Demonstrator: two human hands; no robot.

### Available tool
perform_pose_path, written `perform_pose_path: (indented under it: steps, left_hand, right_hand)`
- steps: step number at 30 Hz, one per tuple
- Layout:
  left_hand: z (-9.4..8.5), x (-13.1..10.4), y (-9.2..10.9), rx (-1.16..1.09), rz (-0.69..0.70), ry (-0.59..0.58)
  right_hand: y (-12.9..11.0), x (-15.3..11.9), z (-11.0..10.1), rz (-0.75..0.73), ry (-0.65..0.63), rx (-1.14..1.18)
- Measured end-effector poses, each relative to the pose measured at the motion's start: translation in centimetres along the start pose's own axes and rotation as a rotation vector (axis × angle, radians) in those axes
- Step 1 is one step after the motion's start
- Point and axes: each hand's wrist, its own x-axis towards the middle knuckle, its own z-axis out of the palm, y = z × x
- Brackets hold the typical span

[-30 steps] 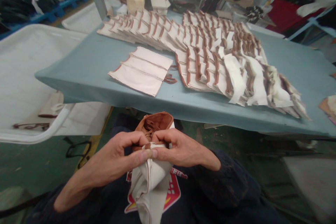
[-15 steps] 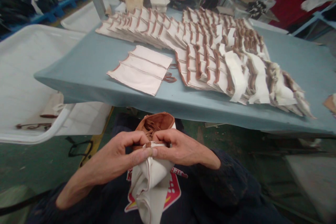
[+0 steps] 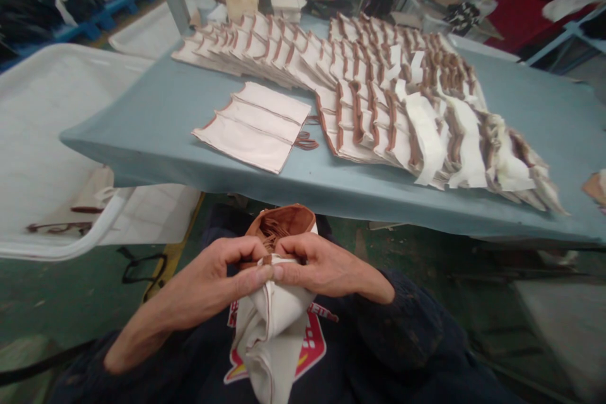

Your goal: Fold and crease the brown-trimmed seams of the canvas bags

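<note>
Snugly — cream cloth between both hands.

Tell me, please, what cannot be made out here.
In the head view:
Left hand and right hand: most fingertips, hidden behind the hands and the cream, brown-lined cloth piece.
Piece's lower end: cut off by the bottom edge.
Red-and-white print on the dark garment: partly covered by the piece.
Dark heap, top left: blurred.
</note>
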Motion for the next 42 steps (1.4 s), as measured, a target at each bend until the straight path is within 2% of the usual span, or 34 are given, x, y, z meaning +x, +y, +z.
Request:
perform_pose_path:
  steps: [10,25,42]
  left_hand:
    - [0.0,0.1,0.0,-0.029,-0.002,-0.004]
    - [0.2,0.6,-1.5,-0.135,0.039,0.025]
    - [0.6,1.3,-2.9,-0.263,-0.004,0.021]
  right_hand:
    - [1.0,0.3,0.3,0.003,-0.015,0.051]
    - [0.9,1.0,0.4,0.054,-0.013,0.146]
    - [1.0,1.1,0.6,0.083,0.017,0.117]
